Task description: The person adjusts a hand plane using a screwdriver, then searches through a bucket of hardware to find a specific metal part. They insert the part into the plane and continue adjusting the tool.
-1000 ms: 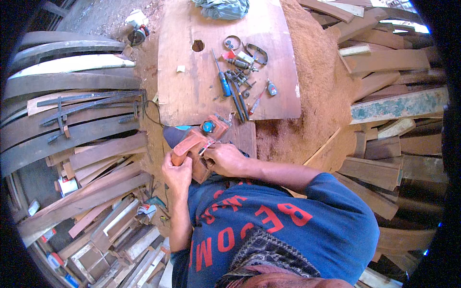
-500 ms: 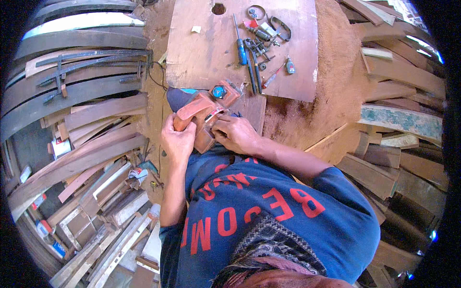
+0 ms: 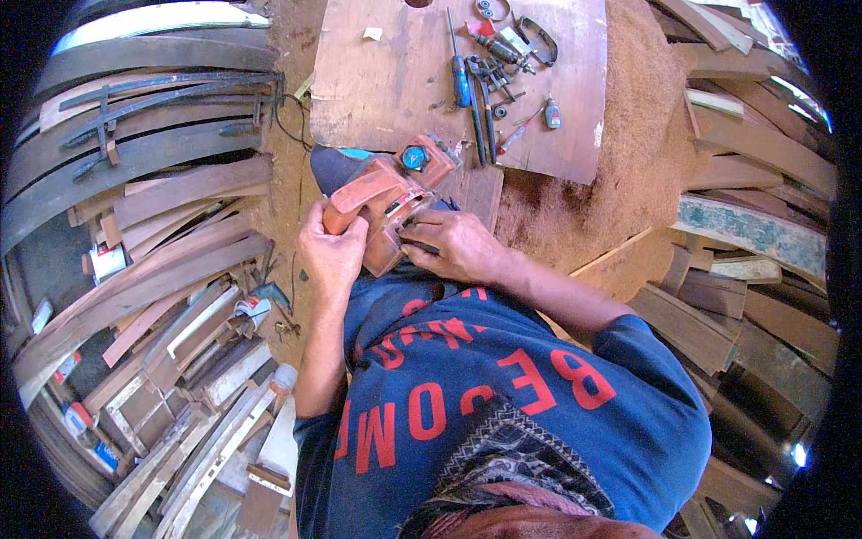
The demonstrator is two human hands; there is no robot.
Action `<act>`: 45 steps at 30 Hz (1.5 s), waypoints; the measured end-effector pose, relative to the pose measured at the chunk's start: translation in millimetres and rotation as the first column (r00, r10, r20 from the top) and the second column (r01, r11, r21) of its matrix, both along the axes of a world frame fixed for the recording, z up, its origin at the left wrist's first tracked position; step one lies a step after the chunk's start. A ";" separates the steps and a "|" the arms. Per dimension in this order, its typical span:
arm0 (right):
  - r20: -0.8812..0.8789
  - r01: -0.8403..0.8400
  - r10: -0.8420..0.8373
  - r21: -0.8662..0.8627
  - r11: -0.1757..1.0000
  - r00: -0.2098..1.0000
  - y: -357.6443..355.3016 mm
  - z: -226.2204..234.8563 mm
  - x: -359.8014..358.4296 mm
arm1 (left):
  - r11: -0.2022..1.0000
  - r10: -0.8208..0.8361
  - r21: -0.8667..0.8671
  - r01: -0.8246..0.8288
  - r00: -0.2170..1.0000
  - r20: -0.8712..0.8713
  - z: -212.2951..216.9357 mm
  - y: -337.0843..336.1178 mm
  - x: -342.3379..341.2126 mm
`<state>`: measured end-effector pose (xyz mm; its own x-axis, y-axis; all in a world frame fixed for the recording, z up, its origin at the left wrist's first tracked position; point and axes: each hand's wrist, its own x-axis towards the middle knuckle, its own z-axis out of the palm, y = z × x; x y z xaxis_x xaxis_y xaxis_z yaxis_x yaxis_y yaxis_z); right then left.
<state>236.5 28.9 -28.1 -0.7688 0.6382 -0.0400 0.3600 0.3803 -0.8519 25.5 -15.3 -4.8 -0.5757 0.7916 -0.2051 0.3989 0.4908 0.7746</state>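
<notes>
A dusty orange electric planer (image 3: 382,184) with a blue round dial (image 3: 415,159) lies tilted over my lap. Around its rear handle my left hand (image 3: 332,247) is wrapped, fingers closed. My right hand (image 3: 460,245) is at the planer's near right side, its fingers bent and pressed together against the body. Whatever small thing those fingertips may hold is hidden. Beyond the planer, a wooden board (image 3: 386,94) bears a blue-handled screwdriver (image 3: 461,83), a pair of long dark handles (image 3: 482,126), metal machine parts (image 3: 496,47), a small bottle (image 3: 551,114) and a black loop (image 3: 537,40).
Stacked timber planks (image 3: 206,193) line the left side, with a long clamp (image 3: 180,94) on top. More planks (image 3: 745,135) are piled on the right. Sawdust (image 3: 637,135) covers the ground beside the board. A dark cable (image 3: 292,121) runs near the board's left edge.
The board and its tools sit slightly higher and further right in view. My right hand has shifted slightly right at the planer's side; my left hand keeps its hold.
</notes>
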 end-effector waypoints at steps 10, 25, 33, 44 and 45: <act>0.015 -0.139 0.138 0.159 0.977 0.990 14.5 9.9 -4.8 | 1.000 -0.005 0.021 0.004 0.999 0.035 7.2 6.3 2.8; 0.055 -0.116 0.109 0.126 0.985 0.992 15.8 22.1 -11.4 | 0.999 -0.022 -0.036 0.020 0.998 -0.064 7.9 5.7 -0.9; -0.064 0.012 -0.026 -0.213 0.977 0.998 6.2 16.9 -10.3 | 1.000 0.002 0.002 -0.002 0.986 0.166 4.7 5.8 -8.2; -0.107 0.059 -0.083 -0.212 0.976 0.991 27.2 9.4 6.4 | 0.994 -0.059 -0.074 0.078 0.972 0.228 10.1 25.2 -4.5; -0.109 0.036 -0.061 -0.213 0.976 0.992 29.4 7.2 8.2 | 0.995 -0.058 -0.065 0.074 0.974 0.220 10.0 24.7 -2.9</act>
<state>244.8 58.3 -20.9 -0.7443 0.6616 -0.0908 0.2689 0.1724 -0.9476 22.6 9.4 5.1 -0.4577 0.8049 -0.3777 0.2578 0.5268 0.8100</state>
